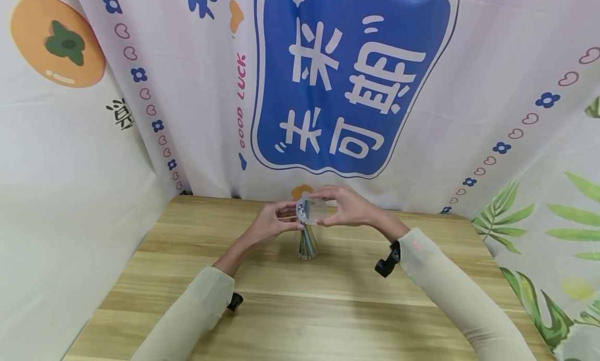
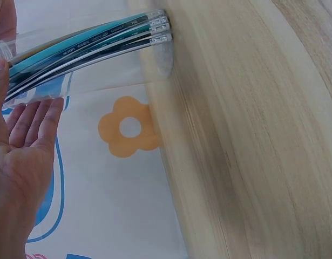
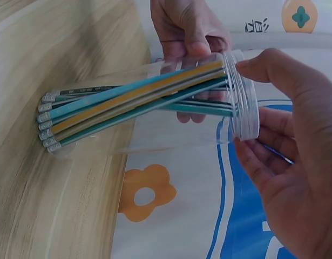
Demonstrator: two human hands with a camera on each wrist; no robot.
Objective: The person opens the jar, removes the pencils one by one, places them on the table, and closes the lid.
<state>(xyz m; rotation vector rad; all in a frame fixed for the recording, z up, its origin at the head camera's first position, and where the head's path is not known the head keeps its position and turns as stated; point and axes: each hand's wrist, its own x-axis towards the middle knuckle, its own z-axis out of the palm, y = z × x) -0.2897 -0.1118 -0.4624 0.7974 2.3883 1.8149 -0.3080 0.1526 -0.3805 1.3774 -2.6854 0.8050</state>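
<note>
A tall clear plastic jar stands upright on the wooden table, full of pencils in blue, yellow, green and dark colours. Their eraser ends rest at the jar's bottom. Near the jar's top, my left hand holds its side between thumb and fingers. From the other side, my right hand grips the clear ridged lid by its rim, thumb and fingers spread around it. That lid sits at the jar's mouth, above the pencil tips. In the left wrist view, the left palm faces the jar.
The wooden table meets a printed cloth backdrop just behind the jar. White cloth hangs on the left, and leaf-printed cloth on the right. Black wrist cameras sit by both sleeves.
</note>
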